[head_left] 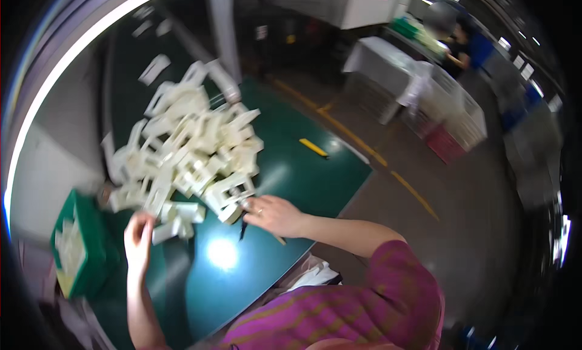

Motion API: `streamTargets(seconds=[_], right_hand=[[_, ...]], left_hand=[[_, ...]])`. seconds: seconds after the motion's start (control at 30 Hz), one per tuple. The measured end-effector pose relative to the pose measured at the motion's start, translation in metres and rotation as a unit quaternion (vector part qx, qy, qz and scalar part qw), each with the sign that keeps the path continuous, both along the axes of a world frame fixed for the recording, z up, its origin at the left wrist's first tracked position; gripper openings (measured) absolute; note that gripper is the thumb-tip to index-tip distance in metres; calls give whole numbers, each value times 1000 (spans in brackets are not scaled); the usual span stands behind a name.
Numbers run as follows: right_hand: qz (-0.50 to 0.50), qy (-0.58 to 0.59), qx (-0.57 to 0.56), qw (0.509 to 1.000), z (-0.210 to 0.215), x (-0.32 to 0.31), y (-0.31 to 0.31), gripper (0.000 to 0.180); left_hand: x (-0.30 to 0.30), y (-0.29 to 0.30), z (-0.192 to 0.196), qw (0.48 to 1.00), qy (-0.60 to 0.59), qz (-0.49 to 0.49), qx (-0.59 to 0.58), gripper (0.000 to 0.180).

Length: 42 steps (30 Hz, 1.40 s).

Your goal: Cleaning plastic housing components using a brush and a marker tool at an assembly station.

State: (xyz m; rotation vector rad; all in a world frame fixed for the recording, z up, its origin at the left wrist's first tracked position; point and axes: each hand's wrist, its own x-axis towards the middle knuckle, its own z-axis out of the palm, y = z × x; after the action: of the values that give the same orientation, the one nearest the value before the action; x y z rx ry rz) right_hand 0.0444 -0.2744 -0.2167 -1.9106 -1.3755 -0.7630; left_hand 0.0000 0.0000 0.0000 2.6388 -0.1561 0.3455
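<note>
A large heap of cream-white plastic parts [194,138], many shaped like frames with rectangular openings, lies on the green tabletop [279,168]. My left hand [139,236] is at the heap's near left, thumb and fingertips drawn together; motion blur hides anything between them. Just right of it lies a loose white part [167,230]. My right hand [276,216], with a ring on one finger, has its fingers curled at the corner of a white frame-shaped part [231,189] on the near right side. What they hold is hidden. A small black object [243,230] shows below those fingers.
A green bin [82,253] holding white pieces stands at the left. On the table's right side lies a yellow strip-like object [314,147]. Farther off, a person [458,50] is beside stacked crates [454,113]. A bright curved light [36,89] arches along the left.
</note>
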Motion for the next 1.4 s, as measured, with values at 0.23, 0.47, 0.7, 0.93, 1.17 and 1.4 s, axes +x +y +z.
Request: streamTargets(seconds=[0.23, 0.47, 0.7, 0.93, 1.17, 1.4], right_hand=[[80, -6, -220, 972, -34, -5, -163, 18], [34, 113, -174, 978, -12, -12, -214, 25], [-364, 235, -56, 900, -37, 91, -294, 26], [-352, 251, -87, 897, -41, 92, -273, 34], [-306, 198, -125, 923, -46, 72, -271, 32], [-296, 145, -77, 941, -60, 68, -275, 29]], left_hand=[[35, -42, -156, 977, -138, 163, 5, 22], [84, -4, -190, 953, -111, 263, 96, 41], [137, -5, -166, 934, 218, 281, 22, 82], [127, -28, -166, 917, 234, 303, 116, 78], [107, -28, -157, 914, 288, 284, 24, 64], [100, -22, -158, 911, 300, 282, -12, 57]])
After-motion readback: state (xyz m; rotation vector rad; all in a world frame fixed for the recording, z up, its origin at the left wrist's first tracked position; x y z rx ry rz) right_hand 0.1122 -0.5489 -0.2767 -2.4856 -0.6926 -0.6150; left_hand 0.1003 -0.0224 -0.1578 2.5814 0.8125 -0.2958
